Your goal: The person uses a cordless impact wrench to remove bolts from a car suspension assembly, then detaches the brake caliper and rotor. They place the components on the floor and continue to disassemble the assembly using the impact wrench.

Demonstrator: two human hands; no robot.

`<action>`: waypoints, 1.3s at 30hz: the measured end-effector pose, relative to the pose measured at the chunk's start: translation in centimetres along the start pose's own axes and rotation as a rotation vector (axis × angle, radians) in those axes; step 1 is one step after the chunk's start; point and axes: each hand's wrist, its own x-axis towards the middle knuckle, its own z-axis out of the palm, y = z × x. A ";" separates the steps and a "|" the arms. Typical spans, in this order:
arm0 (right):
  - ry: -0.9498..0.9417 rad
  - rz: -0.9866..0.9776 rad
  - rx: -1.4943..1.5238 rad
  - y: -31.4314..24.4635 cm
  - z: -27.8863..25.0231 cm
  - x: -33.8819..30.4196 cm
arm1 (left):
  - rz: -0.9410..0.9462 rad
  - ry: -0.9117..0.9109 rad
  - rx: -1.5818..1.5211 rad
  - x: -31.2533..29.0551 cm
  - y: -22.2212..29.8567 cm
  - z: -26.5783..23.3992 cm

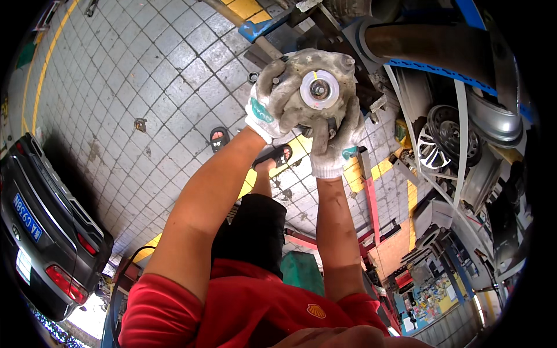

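Fingers curl round greasy metal hub part, at view's one o'clock | left hand at its eight o'clock, right hand at five, apparently sharing its weight | grips sit off-centre, leaving pale ring uncovered | other support beneath: cannot tell

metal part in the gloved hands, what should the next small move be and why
I'd probably firm up the right hand before shifting the left hand: both have gloved fingers on the metal part, and I cannot tell whether anything behind it bears its weight.
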 end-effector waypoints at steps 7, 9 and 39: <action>0.120 -0.036 -0.073 -0.3 1.7 0.1 | 0.076 -0.021 0.057 0.1 0.2 -0.5; 0.142 -0.058 -0.137 -0.3 2.2 0.0 | 0.036 -0.059 0.071 0.0 0.4 -1.3; -0.050 0.459 -0.280 -7.0 0.6 2.1 | -1.688 -0.659 0.128 -32.7 -1.2 -41.5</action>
